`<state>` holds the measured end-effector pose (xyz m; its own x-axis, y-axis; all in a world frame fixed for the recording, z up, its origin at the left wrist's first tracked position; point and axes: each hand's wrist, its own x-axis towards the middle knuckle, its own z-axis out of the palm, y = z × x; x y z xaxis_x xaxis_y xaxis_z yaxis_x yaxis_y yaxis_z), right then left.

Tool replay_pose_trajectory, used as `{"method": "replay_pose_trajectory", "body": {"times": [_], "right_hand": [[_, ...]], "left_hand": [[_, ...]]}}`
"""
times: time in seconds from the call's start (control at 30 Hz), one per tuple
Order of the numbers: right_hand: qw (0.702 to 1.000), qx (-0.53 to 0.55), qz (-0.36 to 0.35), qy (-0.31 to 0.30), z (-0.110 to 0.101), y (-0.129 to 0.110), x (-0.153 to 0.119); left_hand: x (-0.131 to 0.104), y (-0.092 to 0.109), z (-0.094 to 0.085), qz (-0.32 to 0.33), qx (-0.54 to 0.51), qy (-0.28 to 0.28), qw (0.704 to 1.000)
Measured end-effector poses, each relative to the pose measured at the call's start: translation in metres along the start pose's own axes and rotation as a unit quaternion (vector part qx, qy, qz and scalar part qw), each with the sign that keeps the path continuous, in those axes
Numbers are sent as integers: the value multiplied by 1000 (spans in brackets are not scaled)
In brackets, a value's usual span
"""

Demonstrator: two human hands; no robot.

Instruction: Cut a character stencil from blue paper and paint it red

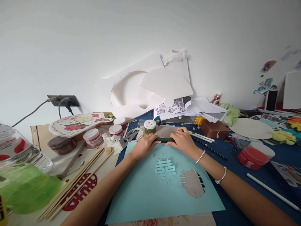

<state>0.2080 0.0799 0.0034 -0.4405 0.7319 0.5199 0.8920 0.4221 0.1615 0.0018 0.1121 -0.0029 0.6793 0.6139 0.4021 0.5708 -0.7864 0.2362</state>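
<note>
My left hand (145, 146) and my right hand (182, 138) are both closed on the ends of a dark green, bar-shaped object (164, 140); its exact kind I cannot make out. It lies crosswise at the far edge of a light blue sheet (138, 188). On that sheet, nearer to me, rests a cut-out light blue double-happiness character (164, 169). To its right, a hole of similar shape in the sheet shows a greyish board (192, 185) beneath. A jar with a white lid (150, 126) stands just beyond my hands.
Wooden sticks (80, 179) and a red cut-out character (81, 191) lie to the left, near a water bottle (21, 147). Paint jars and a painted fan (81, 124) sit behind. At right are a brown box (215, 128), a red jar (252, 157) and a white rod (274, 191).
</note>
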Motion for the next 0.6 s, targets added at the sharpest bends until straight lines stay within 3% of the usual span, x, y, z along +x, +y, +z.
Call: {"method": "replay_pose_trajectory", "body": {"times": [0.4,0.6], "right_hand": [[999,45,6,-12,8,3,-2],[997,59,38,-14,16,7,-3]], "left_hand": [[4,5,-3,56,57,6,997],[3,-8,-24,61,111,60,990]]}}
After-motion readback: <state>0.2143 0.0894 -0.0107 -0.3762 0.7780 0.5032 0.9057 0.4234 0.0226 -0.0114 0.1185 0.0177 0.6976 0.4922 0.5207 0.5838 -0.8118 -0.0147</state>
